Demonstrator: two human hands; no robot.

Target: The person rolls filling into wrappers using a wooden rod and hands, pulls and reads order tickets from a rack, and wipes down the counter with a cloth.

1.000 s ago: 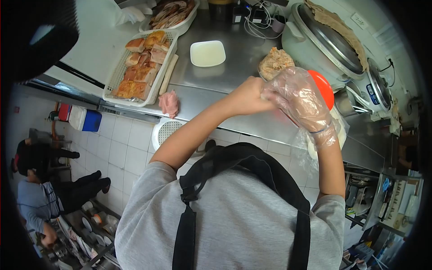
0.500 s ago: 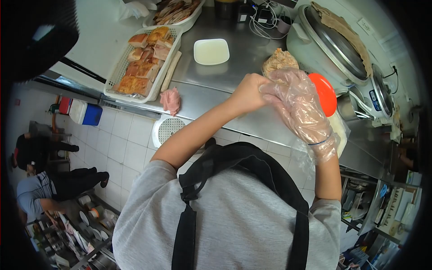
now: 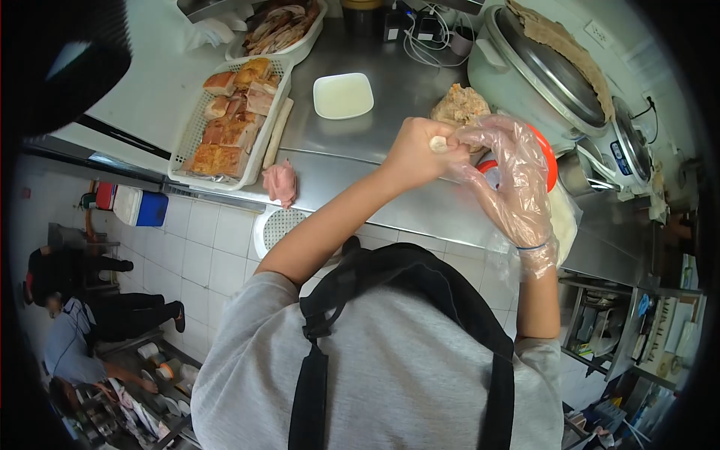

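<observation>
My bare left hand (image 3: 412, 156) is closed in a fist above the steel counter. A small pale, dough-like lump (image 3: 438, 144) pokes out between its thumb and forefinger. My right hand (image 3: 514, 172), in a clear plastic glove with a blue band at the wrist, curls in from the right. Its thumb and fingertips pinch at the lump, partly hiding it. Just beyond both hands sits a mound of orange-beige filling or minced mixture (image 3: 459, 106). A red round dish (image 3: 551, 156) shows behind the gloved fingers. White dough-like material (image 3: 564, 219) in plastic lies beside the right wrist.
A white dish of pale liquid (image 3: 343, 96), a basket of browned meat slabs (image 3: 225, 159) and a pink crumpled cloth (image 3: 280, 182) stand left on the counter (image 3: 352, 142). A large lidded pot (image 3: 517, 75) stands right. Other people (image 3: 71, 341) are at far left.
My gloved hand has shifted from over the left fist, its fingers now curved apart from the palm. The pale lump has come into sight. The view has shifted slightly.
</observation>
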